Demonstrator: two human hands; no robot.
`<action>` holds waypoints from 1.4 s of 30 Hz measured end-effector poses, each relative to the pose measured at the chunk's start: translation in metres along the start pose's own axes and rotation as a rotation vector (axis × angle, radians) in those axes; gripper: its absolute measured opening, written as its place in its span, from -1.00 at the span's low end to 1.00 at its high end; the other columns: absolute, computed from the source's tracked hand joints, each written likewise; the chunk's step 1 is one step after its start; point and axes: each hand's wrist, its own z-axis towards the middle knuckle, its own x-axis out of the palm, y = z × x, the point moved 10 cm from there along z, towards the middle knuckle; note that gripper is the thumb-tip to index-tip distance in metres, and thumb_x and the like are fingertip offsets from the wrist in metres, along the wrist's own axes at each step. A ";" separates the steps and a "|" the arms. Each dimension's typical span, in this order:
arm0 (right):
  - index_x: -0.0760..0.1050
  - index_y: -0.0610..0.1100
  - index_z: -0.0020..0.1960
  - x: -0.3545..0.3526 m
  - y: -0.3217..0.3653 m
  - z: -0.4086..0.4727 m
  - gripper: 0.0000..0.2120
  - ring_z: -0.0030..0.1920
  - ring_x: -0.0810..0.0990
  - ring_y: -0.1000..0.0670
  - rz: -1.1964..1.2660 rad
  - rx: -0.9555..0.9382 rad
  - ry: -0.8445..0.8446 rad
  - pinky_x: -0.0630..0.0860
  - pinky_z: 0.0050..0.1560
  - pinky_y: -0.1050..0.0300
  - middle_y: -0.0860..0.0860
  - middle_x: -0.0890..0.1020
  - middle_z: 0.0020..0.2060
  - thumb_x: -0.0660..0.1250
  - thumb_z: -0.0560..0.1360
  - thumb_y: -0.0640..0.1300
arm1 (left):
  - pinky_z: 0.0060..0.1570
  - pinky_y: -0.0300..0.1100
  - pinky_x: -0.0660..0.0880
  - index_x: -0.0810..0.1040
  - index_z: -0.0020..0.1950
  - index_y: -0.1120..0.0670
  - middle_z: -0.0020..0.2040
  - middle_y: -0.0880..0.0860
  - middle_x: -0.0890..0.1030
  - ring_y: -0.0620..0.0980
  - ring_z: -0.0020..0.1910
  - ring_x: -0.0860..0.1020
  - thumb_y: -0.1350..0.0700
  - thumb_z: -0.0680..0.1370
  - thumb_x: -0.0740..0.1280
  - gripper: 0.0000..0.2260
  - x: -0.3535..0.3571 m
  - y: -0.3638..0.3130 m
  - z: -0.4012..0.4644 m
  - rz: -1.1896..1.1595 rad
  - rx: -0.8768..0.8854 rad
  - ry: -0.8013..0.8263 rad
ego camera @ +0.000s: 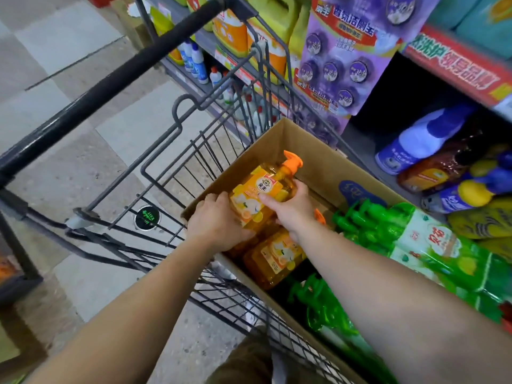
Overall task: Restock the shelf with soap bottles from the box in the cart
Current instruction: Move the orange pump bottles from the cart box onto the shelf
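Head view shows first the shelf [454,65] on the right side, with a red price strip and many cleaning products on its lower boards, and a floor of pale tiles on the left. Before the shelf stands the wire cart [177,151] with a black handle bar, and inside it, against its right side, sits the open cardboard box [313,159]. The box holds green pump bottles [368,225] at its near end and orange ones at its far end. Both hands are inside the box, at the far end. The left hand [216,223] holds the bottom part of one orange soap bottle [263,195], and the right hand [291,209] is curled around its upper body, just below the orange pump. The long axis of the bottle runs from its base at the left hand up and away to the pump, tilted, and the pump points toward the far wall of the box. A second orange bottle [274,256] lies under it, near the right wrist. The shelf is to the right of the bottle, so I judge the right arm is nearer for the placing.
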 end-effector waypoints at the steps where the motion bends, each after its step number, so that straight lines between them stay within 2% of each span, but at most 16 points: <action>1: 0.18 0.18 0.40 -0.009 0.005 -0.004 -0.08 0.25 0.48 -0.11 0.000 -0.031 -0.030 0.51 0.19 -0.19 0.04 0.47 0.27 0.61 0.18 0.12 | 0.22 0.05 0.41 0.22 0.47 0.08 0.32 0.11 0.41 0.15 0.31 0.39 -0.36 0.17 0.47 0.01 -0.002 -0.007 -0.003 -0.025 0.026 -0.026; 4: 0.18 0.16 0.39 -0.047 0.025 -0.021 -0.11 0.14 0.48 -0.01 0.051 -0.128 -0.109 0.48 0.12 0.00 0.08 0.48 0.18 0.61 0.22 0.05 | 0.20 0.00 0.41 0.27 0.43 0.09 0.28 0.11 0.42 0.13 0.26 0.40 -0.32 0.18 0.48 -0.05 -0.012 -0.040 -0.016 -0.104 0.131 -0.129; 7: 0.22 0.09 0.39 -0.094 0.041 -0.045 -0.13 0.10 0.52 0.03 0.177 -0.172 -0.164 0.51 0.10 0.06 0.08 0.51 0.13 0.62 0.22 -0.02 | 0.28 -0.02 0.35 0.22 0.47 0.11 0.31 0.10 0.39 0.12 0.29 0.37 -0.31 0.19 0.48 -0.02 -0.027 -0.087 -0.031 -0.137 0.269 -0.194; 9: 0.40 0.03 0.22 -0.130 0.046 -0.063 -0.38 -0.01 0.62 0.12 0.296 -0.195 -0.196 0.58 -0.05 0.18 0.06 0.60 0.06 0.61 0.25 -0.04 | 0.31 -0.03 0.31 0.21 0.49 0.12 0.33 0.10 0.38 0.13 0.32 0.35 -0.29 0.20 0.49 0.00 -0.036 -0.123 -0.046 -0.158 0.370 -0.232; 10: 0.49 0.02 0.11 -0.150 0.047 -0.074 -0.53 -0.05 0.65 0.12 0.341 -0.206 -0.211 0.60 -0.07 0.16 0.04 0.64 0.01 0.59 0.27 -0.03 | 0.32 -0.03 0.30 0.21 0.49 0.13 0.33 0.11 0.38 0.13 0.32 0.34 -0.28 0.20 0.50 0.00 -0.039 -0.142 -0.056 -0.173 0.422 -0.245; 12: 0.56 -0.05 -0.01 -0.193 0.044 -0.097 -0.67 0.00 0.67 -0.02 0.404 -0.223 -0.255 0.59 0.11 -0.07 -0.01 0.69 -0.04 0.56 0.31 0.01 | 0.31 -0.04 0.30 0.23 0.48 0.13 0.30 0.10 0.39 0.12 0.29 0.34 -0.26 0.20 0.52 -0.01 -0.041 -0.182 -0.081 -0.210 0.514 -0.259; 14: 0.58 -0.07 -0.03 -0.244 0.036 -0.129 -0.66 0.01 0.67 -0.10 0.432 -0.258 -0.322 0.55 0.15 -0.19 -0.04 0.70 -0.06 0.56 0.29 0.04 | 0.29 -0.04 0.30 0.26 0.45 0.12 0.26 0.10 0.41 0.12 0.26 0.37 -0.21 0.19 0.54 -0.05 -0.035 -0.223 -0.112 -0.243 0.602 -0.258; 17: 0.53 -0.12 0.15 -0.324 0.014 -0.193 -0.40 0.00 0.67 -0.14 0.444 -0.337 -0.410 0.57 0.10 -0.22 -0.09 0.69 -0.01 0.59 0.20 0.09 | 0.28 -0.05 0.34 0.33 0.38 0.12 0.22 0.10 0.46 0.10 0.25 0.39 -0.17 0.17 0.57 -0.11 -0.010 -0.289 -0.171 -0.289 0.722 -0.225; 21: 0.55 -0.12 0.06 -0.448 -0.038 -0.306 -0.55 -0.04 0.68 -0.08 0.400 -0.510 -0.620 0.59 0.08 -0.15 -0.05 0.70 -0.05 0.61 0.24 -0.04 | 0.13 -0.13 0.37 0.41 0.30 0.05 0.14 0.06 0.50 0.05 0.18 0.42 -0.13 0.11 0.61 -0.17 0.043 -0.377 -0.284 -0.433 0.885 -0.196; 26: 0.46 -0.19 0.25 -0.590 -0.137 -0.475 -0.34 0.02 0.66 -0.01 0.388 -0.581 -0.928 0.60 0.09 -0.02 -0.08 0.67 0.06 0.63 0.24 -0.11 | 0.18 -0.11 0.43 0.44 0.30 0.11 0.14 0.05 0.54 0.02 0.18 0.49 -0.08 0.09 0.66 -0.14 0.130 -0.496 -0.447 -0.555 1.113 0.006; 29: 0.46 -0.22 0.24 -0.661 -0.199 -0.571 -0.38 -0.04 0.65 0.07 0.411 -0.582 -1.106 0.61 0.03 0.12 -0.09 0.66 0.06 0.61 0.26 -0.16 | 0.12 -0.32 0.33 0.44 0.31 0.10 0.15 0.03 0.53 -0.01 0.18 0.47 -0.05 0.10 0.66 -0.16 0.171 -0.561 -0.545 -0.567 1.271 0.104; 32: 0.47 -0.20 0.22 -0.714 -0.258 -0.654 -0.41 -0.04 0.61 0.07 0.409 -0.541 -1.303 0.56 0.05 0.17 -0.01 0.64 0.00 0.60 0.27 -0.12 | 0.25 -0.14 0.37 0.41 0.35 0.16 0.22 0.12 0.51 0.08 0.24 0.45 0.00 0.14 0.67 -0.14 0.209 -0.615 -0.631 -0.535 1.398 0.209; 34: 0.44 -0.15 0.25 -0.742 -0.295 -0.696 -0.37 -0.05 0.60 0.09 0.427 -0.511 -1.411 0.54 0.03 0.20 0.08 0.60 -0.05 0.61 0.27 -0.08 | 0.21 -0.25 0.31 0.42 0.35 0.17 0.22 0.13 0.51 0.09 0.24 0.44 0.02 0.14 0.67 -0.15 0.233 -0.645 -0.680 -0.518 1.473 0.255; 36: 0.46 -0.11 0.20 -0.768 -0.328 -0.728 -0.42 -0.08 0.61 0.11 0.444 -0.504 -1.493 0.57 0.06 0.13 0.08 0.62 -0.06 0.61 0.26 -0.09 | 0.14 -0.36 0.24 0.41 0.37 0.18 0.21 0.13 0.49 0.08 0.24 0.42 0.05 0.15 0.67 -0.14 0.258 -0.671 -0.722 -0.508 1.528 0.303; 39: 0.45 -0.14 0.23 -0.806 -0.372 -0.756 -0.38 0.01 0.64 0.01 0.493 -0.464 -1.569 0.57 0.11 -0.06 -0.01 0.63 0.01 0.62 0.25 -0.11 | 0.23 -0.24 0.34 0.41 0.35 0.19 0.22 0.11 0.51 0.03 0.20 0.46 0.08 0.14 0.68 -0.15 0.301 -0.709 -0.769 -0.493 1.569 0.417; 42: 0.45 -0.12 0.19 -0.855 -0.407 -0.769 -0.42 -0.08 0.63 0.12 0.473 -0.449 -1.622 0.60 0.07 0.01 0.01 0.65 0.00 0.62 0.25 -0.14 | 0.16 -0.18 0.43 0.42 0.33 0.18 0.18 0.09 0.53 0.00 0.14 0.50 0.11 0.13 0.68 -0.17 0.346 -0.754 -0.800 -0.507 1.571 0.522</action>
